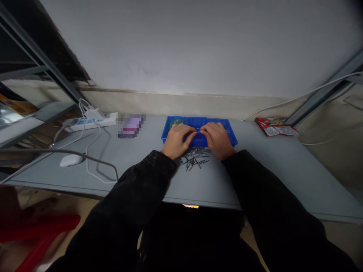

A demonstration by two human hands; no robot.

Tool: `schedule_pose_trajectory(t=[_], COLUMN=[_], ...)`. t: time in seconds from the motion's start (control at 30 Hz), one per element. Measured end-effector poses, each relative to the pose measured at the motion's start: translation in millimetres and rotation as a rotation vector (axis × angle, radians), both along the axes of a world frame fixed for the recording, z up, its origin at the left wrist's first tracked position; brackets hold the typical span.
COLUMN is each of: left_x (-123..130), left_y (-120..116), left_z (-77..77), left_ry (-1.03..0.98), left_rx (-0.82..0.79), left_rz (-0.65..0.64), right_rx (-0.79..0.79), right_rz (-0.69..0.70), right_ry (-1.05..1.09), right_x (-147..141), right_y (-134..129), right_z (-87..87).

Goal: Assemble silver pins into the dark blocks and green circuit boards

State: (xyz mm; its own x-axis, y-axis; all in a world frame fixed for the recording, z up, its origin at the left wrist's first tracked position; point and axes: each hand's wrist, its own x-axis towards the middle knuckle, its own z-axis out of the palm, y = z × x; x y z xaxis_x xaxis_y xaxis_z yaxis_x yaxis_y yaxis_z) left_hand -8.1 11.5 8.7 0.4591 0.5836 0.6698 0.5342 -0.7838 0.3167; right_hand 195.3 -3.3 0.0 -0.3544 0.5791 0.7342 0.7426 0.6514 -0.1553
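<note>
Far out to the left of the left hand (178, 140), a white computer mouse (70, 160) sits on the grey table (255, 166). Beyond it lie a white power strip (90, 121) and its looping cables (86, 166), and a phone-sized object (132, 125), too blurred to make out, sits closer to the hand. The left hand, coming out of a black sleeve (136, 185), curls inward over the left half of a blue plastic tray (198, 121), with a green item (176, 122) in the tray just past its knuckles. Its thumb and fingertips draw together in a pinch on a thin metal pin (197, 129). The pin lies midway between the hands, its long axis running roughly left to right above the tray. Neither hand is clearly nearer, as the right hand (217, 140) pinches in from the opposite side, its fingertips almost meeting the left's. Just below both hands, toward the person, a loose heap of dark metal pins (195, 158) lies scattered on the table. Well right of the right hand, a red printed packet (276, 126) rests near the table's far edge.
</note>
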Motion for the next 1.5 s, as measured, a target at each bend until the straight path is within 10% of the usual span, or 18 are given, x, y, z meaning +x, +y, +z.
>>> schedule_pose_trajectory(t=[1.5], left_x=[-2.0], left_y=[2.9], left_z=[-1.5], left_ry=[-0.023], left_rx=[0.011], left_rz=[-0.007], right_rx=[-0.034], right_rz=[0.002], right_ry=[0.035], right_x=[0.5], right_y=[-0.1], right_z=[-0.3])
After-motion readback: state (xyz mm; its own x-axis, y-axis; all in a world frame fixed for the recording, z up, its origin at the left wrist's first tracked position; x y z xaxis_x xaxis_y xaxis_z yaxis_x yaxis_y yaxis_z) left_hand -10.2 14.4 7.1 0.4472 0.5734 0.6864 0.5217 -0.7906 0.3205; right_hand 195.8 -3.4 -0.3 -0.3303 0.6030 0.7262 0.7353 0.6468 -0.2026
